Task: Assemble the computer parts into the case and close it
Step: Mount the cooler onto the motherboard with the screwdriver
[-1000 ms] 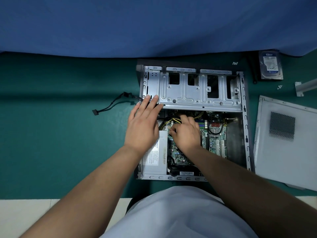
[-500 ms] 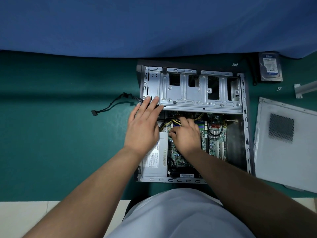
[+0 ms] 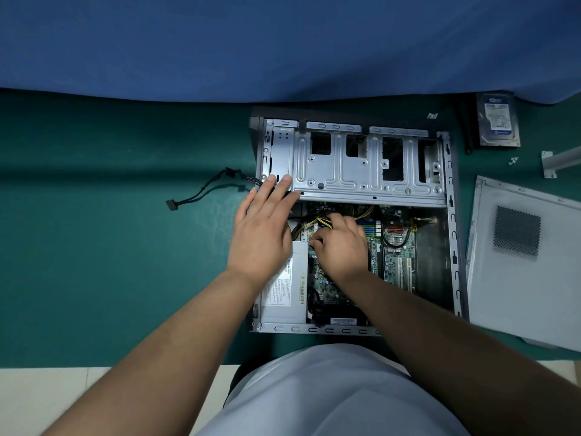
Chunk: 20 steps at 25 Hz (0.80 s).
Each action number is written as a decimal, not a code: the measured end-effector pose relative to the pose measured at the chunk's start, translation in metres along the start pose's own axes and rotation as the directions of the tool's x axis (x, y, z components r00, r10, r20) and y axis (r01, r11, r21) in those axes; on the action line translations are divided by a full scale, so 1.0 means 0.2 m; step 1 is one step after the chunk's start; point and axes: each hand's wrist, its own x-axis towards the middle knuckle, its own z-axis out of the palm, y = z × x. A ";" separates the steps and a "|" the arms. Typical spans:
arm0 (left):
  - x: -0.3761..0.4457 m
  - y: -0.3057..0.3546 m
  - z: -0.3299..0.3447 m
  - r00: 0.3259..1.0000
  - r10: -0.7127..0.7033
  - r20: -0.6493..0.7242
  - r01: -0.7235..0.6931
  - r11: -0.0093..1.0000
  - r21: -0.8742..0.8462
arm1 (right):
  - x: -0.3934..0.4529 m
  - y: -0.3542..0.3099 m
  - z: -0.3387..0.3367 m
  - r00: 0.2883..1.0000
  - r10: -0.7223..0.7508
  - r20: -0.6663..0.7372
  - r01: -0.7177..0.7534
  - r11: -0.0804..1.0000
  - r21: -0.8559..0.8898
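The open computer case lies flat on the green table, its metal drive cage across the far half. My left hand rests flat with straight fingers on the cage's near left corner. My right hand is inside the case over the motherboard, fingers curled down among the yellow and black power wires; what the fingertips grip is hidden. The grey power supply sits in the near left of the case.
The loose side panel lies right of the case. A hard drive sits at the far right, with a metal bracket and small screws near it. A black cable trails out left of the case.
Both hands stay almost where they were. My right hand has shifted slightly among the wires near the motherboard; the view has moved a little.
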 end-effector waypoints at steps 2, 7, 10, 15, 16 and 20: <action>0.00 0.00 0.00 1.000 0.000 0.000 0.000 1.000 0.000 | 0.01 0.00 0.00 1.000 0.004 0.004 -0.003 1.000 -0.014; 0.00 0.00 -0.01 1.000 -0.006 0.007 0.006 1.000 0.005 | 0.02 -0.01 0.00 0.999 0.017 0.045 -0.016 1.000 -0.020; 0.00 0.01 -0.01 1.000 -0.005 0.007 0.005 1.000 0.005 | 0.02 0.00 -0.01 0.998 0.008 0.064 -0.007 1.000 -0.010; 0.00 0.00 -0.01 1.000 -0.008 0.005 0.008 1.000 0.007 | 0.01 0.00 -0.02 0.997 -0.005 0.078 0.007 1.000 -0.021; 0.00 0.00 0.00 1.000 -0.008 0.006 0.008 1.000 0.008 | 0.01 0.00 -0.02 0.997 -0.007 0.079 0.009 1.000 -0.023; 0.00 0.00 0.00 1.000 -0.005 0.005 0.005 1.000 0.008 | 0.01 0.00 -0.02 0.996 -0.015 0.090 0.018 0.999 -0.031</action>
